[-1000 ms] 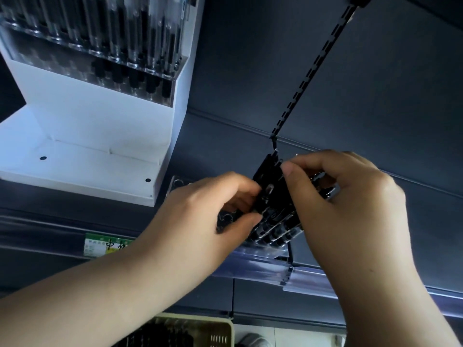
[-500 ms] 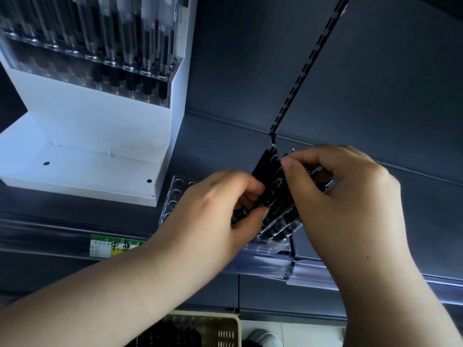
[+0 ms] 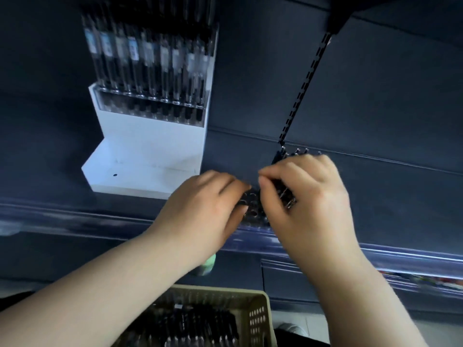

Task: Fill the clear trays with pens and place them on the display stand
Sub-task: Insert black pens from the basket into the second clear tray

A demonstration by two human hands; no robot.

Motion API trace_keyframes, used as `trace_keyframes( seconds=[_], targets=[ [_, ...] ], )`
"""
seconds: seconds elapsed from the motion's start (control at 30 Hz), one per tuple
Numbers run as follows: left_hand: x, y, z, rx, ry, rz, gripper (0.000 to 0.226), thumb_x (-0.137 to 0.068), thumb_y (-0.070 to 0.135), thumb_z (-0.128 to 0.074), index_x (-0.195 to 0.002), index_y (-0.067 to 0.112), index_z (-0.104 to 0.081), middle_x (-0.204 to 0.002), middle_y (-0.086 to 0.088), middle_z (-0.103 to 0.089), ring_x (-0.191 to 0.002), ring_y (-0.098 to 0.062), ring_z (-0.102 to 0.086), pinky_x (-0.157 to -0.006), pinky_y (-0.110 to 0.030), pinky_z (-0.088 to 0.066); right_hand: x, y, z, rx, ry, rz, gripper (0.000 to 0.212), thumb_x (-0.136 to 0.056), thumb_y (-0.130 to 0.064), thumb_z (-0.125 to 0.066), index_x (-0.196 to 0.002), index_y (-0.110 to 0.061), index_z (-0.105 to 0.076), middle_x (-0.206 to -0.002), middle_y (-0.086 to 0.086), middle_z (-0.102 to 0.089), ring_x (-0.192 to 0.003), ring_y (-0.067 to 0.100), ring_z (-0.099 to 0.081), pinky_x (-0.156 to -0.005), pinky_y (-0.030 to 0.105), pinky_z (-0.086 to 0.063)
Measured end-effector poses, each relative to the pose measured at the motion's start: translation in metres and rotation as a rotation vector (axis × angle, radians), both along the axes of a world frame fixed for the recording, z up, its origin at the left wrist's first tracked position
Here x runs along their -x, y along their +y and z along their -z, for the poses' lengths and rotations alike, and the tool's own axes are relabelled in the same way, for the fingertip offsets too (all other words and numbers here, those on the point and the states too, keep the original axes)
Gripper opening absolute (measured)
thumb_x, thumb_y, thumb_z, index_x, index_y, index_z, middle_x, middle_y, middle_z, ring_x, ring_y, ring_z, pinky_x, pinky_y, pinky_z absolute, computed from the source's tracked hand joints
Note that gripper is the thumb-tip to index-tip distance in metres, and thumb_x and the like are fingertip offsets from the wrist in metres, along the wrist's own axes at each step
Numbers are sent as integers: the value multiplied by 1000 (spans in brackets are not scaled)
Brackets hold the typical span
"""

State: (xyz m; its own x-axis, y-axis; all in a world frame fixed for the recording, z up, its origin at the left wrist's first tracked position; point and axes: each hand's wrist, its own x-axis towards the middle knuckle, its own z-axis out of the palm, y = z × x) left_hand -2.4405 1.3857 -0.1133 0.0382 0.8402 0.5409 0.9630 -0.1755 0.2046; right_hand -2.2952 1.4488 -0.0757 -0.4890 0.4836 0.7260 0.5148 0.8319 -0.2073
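As left hand (image 3: 205,206) fingers grip half-hidden tray (image 3: 251,209), right hand (image 3: 313,196) fingers pinching pens (image 3: 284,191), stand (image 3: 150,151) behind-left, basket (image 3: 258,319) below.

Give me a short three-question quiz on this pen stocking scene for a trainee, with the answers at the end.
1. True or false: the beige basket holds black pens.
2. Where is the white display stand from the clear tray? A left, B right, C beneath.
3. Fill in: the right hand pinches a bundle of black ___ at the clear tray.
Key: 1 true; 2 A; 3 pens.
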Motion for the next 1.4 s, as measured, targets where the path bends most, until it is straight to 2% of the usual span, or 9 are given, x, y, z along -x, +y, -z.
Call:
trace_keyframes(
  seconds=[0.2,0.3,0.47,0.57,0.67,0.9,1.07,1.23,1.4],
  targets=[
    [17,-53,25,97,37,-86,32,-68,15,-79,-98,8,-69,-93,-4,-68,-85,-27,-65,-69,-39,-56,-2,-39,35,54,-122,-88,9,-81,-16,-64,-85,-11,-71,-83,1,-66,-77,24,-57,-68,37,-49],
    [22,-79,52,204,-76,-129,30,-77,16,-73,-106,12,-67,-103,-2,-66,-96,-25,-63,-77,-39,-55,-8,-57,61,199,-189,-91,9,-78,-15,-68,-86,-13,-71,-81,0,-66,-77,24,-57,-69,37,-51],
    [16,-109,102,369,-207,-220,31,-92,26,-52,-123,25,-56,-121,10,-56,-115,-12,-50,-89,-29,-45,-11,-84,117,564,-382,20,20,-88,-23,-56,-104,-18,-69,-101,-1,-65,-102,19,-52,-88,30,-44],
    [10,-127,136,564,-258,-310,32,-93,27,-46,-125,29,-51,-127,10,-52,-116,-16,-49,-94,-33,-43,-14,-103,152,698,-548,125,24,-90,-28,-49,-107,-22,-66,-108,0,-62,-107,19,-51,-89,29,-43],
    [1,-144,168,757,-242,-372,34,-94,22,-45,-127,28,-50,-130,6,-51,-117,-18,-49,-95,-28,-37,-17,-126,182,885,-687,167,29,-90,-27,-49,-116,-22,-61,-119,5,-57,-114,22,-50,-95,28,-43],
    [-2,-151,200,961,-310,-415,39,-92,12,-44,-128,23,-53,-134,-1,-48,-119,-22,-50,-100,-27,-35,-15,-139,208,1062,-850,195,31,-91,-20,-50,-122,-16,-56,-124,9,-50,-108,26,-54,-91,33,-48],
    [-4,-140,212,1048,-396,-481,37,-93,10,-47,-128,18,-54,-131,-5,-53,-117,-24,-53,-97,-27,-41,-12,-126,221,1137,-897,247,30,-91,-14,-48,-119,-8,-58,-120,12,-59,-109,26,-57,-90,32,-48],
    [-13,-129,223,1090,-548,-570,28,-93,23,-54,-117,12,-62,-118,-8,-63,-109,-24,-58,-87,-27,-45,1,-124,235,1203,-885,239,27,-92,-13,-49,-116,-8,-61,-115,11,-63,-107,25,-59,-90,31,-49],
    [-17,-115,235,1050,-715,-709,32,-93,33,-54,-107,6,-64,-110,-11,-66,-103,-28,-61,-77,-27,-44,17,-122,253,1202,-878,264,28,-92,-11,-48,-117,-7,-61,-119,12,-62,-112,25,-57,-92,29,-48]
  ],
)
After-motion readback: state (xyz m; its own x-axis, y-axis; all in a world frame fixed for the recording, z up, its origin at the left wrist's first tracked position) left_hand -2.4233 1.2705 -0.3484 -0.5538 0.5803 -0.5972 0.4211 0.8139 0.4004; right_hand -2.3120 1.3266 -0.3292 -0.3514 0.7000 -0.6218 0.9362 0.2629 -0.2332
